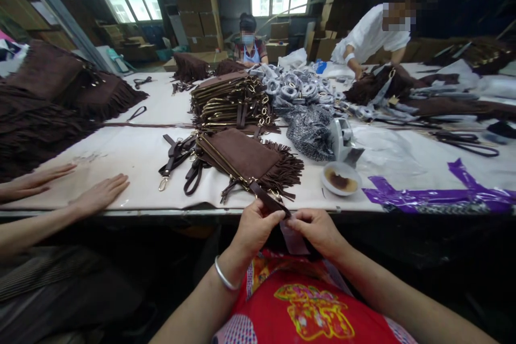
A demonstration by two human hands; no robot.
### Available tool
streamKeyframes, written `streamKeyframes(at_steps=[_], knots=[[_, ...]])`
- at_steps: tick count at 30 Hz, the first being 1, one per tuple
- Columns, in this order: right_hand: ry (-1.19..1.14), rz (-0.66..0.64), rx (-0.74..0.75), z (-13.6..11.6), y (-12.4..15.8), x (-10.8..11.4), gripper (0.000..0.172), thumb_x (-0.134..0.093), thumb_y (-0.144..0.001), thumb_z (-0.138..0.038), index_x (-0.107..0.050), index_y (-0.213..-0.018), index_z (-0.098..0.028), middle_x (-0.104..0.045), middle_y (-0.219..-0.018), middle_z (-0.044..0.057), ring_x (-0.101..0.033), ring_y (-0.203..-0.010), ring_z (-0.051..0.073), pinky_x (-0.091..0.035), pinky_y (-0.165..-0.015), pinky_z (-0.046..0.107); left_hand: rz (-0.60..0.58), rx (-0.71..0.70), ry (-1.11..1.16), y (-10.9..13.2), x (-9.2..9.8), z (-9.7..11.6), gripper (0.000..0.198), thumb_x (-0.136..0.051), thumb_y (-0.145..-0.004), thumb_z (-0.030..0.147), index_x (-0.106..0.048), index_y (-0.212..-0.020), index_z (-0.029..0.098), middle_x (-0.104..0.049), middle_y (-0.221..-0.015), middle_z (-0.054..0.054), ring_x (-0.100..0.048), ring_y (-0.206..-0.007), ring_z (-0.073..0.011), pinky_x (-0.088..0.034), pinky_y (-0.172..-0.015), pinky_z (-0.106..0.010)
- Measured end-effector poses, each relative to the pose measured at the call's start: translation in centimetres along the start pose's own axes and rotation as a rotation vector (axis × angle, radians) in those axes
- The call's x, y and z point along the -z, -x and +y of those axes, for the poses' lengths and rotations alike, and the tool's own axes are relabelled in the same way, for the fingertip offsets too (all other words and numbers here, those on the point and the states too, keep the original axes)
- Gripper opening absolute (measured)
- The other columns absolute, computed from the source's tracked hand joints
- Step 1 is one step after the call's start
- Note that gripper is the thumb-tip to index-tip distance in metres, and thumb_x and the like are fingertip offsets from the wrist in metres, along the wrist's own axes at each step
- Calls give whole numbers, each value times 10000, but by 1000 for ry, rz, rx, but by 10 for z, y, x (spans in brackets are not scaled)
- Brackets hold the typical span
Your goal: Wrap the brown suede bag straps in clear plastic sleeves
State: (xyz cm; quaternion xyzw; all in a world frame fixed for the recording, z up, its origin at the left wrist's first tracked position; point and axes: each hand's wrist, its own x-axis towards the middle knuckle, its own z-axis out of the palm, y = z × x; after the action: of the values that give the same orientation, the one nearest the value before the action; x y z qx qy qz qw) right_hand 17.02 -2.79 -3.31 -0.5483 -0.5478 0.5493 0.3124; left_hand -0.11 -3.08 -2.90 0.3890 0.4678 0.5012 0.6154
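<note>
My left hand (253,228) and my right hand (316,230) meet just below the table's front edge, both pinched on the end of a dark brown strap (269,202). A small pale tag or piece of tape (293,241) hangs between my fingers. The strap leads up to a brown suede fringed bag (250,158) lying flat on the white table (133,156) right in front of me. A silver bangle sits on my left wrist.
A co-worker's two hands (99,193) rest flat at the table's left. Behind the bag stands a stack of bags (229,99), wrapped rolls (298,88), a tape dispenser (342,140) and a small bowl (341,178). Purple tape (435,193) lies right. Two people work at the far side.
</note>
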Motion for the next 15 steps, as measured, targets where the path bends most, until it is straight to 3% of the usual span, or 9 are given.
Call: streamKeyframes(at_steps=[5,15], knots=[[19,-20,38,4,3,3,254,-696,-707,-382,-718,-685,-130,-640,-612,5,-524,-584,131,-390,-593,248,133,-37,-57,1,3,3,191,-744,-690,242,-708,-846,139,-729,-808,-51,-641,-695,-157,-514,-683,-276],[-2,-34,40,3,7,2,248,-681,-727,-382,-727,-729,-138,-678,-679,25,-574,-637,162,-441,-630,271,201,-89,-144,8,-7,2,159,-729,-705,249,-716,-836,159,-735,-794,-36,-645,-687,-156,-509,-667,-263]])
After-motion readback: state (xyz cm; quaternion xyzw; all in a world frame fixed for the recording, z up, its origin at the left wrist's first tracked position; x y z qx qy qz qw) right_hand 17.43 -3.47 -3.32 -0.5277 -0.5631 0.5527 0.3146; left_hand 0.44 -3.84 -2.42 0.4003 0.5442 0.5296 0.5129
